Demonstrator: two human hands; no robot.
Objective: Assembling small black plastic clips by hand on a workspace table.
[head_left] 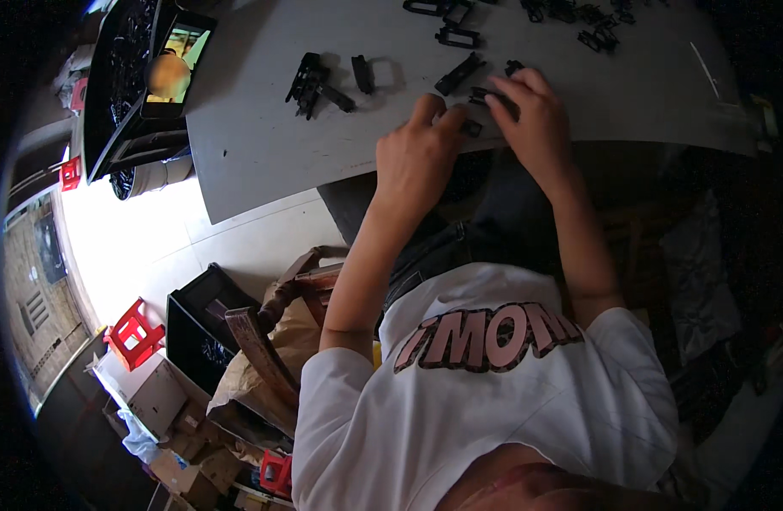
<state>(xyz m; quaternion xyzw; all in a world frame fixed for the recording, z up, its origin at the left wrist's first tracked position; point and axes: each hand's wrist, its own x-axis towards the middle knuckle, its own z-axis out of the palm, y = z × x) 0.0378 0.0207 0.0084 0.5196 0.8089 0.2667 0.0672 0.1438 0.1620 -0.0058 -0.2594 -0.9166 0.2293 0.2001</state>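
Note:
Both of my hands work over the near edge of the grey table (264,128). My left hand (419,155) is closed in a pinch, with a small black plastic part (471,128) showing at its thumb and fingertips. Just to the right, my right hand (535,119) has its thumb and finger closed on another black plastic part (480,95), partly hidden by the fingers. A black piece (514,67) sits by that hand's far fingertips. Between and beyond the hands lies a longer black part (460,74). The exact kind of these parts is unclear.
A pile of black parts (310,85) and a single black block (362,75) lie left on the table. Black frames (457,37) and more pieces (600,38) lie farther back. A phone (177,68) leans at the left edge by a black crate (119,85). A wooden chair (264,341) stands left.

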